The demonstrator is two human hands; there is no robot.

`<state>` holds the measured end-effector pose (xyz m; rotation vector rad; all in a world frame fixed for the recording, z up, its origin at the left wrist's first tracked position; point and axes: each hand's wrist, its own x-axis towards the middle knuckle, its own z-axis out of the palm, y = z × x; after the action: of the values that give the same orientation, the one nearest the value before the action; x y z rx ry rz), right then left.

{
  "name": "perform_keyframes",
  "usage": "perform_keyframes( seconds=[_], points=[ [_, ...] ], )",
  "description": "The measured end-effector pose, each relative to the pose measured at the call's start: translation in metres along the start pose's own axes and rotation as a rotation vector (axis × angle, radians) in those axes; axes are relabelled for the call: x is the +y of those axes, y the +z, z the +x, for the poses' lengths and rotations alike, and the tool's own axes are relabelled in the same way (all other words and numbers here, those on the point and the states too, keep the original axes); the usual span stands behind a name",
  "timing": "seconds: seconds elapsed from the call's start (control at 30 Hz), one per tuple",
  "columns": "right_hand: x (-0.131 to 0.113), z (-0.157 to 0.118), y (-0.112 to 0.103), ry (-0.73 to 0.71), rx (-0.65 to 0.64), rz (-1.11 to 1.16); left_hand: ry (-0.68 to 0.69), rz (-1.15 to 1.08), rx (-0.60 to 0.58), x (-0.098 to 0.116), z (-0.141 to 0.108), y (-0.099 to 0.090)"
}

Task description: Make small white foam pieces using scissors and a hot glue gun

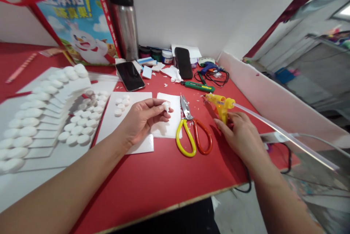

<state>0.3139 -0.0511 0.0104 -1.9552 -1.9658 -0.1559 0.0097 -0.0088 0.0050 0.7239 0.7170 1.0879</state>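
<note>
My left hand [149,117] pinches a small white piece [166,106] between thumb and fingers, above a stack of white paper [172,126]. Its exact kind is too small to make out. On the right, my right hand [242,131] is closed around the handle of a yellow hot glue gun [222,107], its nozzle pointing away to the left. A long clear glue stick [284,135] sticks out of the gun's back. Between my hands lie scissors [188,119] with one yellow and one red handle loop, blades partly apart.
White discs [82,126] cover a board at left, beside a fanned row of white oval-topped cards [41,117]. A green cutter [198,87], two phones [130,76], a steel flask [124,22] and a printed box [84,33] stand or lie behind. White scraps litter the red table [153,186].
</note>
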Motion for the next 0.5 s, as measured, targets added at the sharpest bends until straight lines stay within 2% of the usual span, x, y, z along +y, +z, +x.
perform_keyframes(
  seconds=[0.13,0.23,0.3,0.37,0.4,0.5],
  points=[
    [-0.033,-0.029,-0.04,-0.074,0.004,-0.107,0.014,0.012,0.0,0.0,0.0,0.001],
    [-0.071,-0.03,-0.059,-0.152,-0.006,0.151,0.02,0.03,0.01,-0.001,-0.001,0.003],
    [-0.095,-0.017,-0.052,-0.166,-0.043,0.358,0.028,0.041,0.024,-0.001,-0.001,0.006],
    [-0.112,0.004,-0.032,-0.12,-0.082,0.6,0.04,0.052,0.028,-0.001,-0.002,0.007],
    [-0.118,0.014,-0.02,-0.055,-0.088,0.757,0.047,0.056,0.027,-0.001,-0.002,0.007],
    [-0.128,0.034,0.014,0.176,-0.259,1.225,0.062,0.055,0.006,0.002,-0.002,0.006]
  ],
)
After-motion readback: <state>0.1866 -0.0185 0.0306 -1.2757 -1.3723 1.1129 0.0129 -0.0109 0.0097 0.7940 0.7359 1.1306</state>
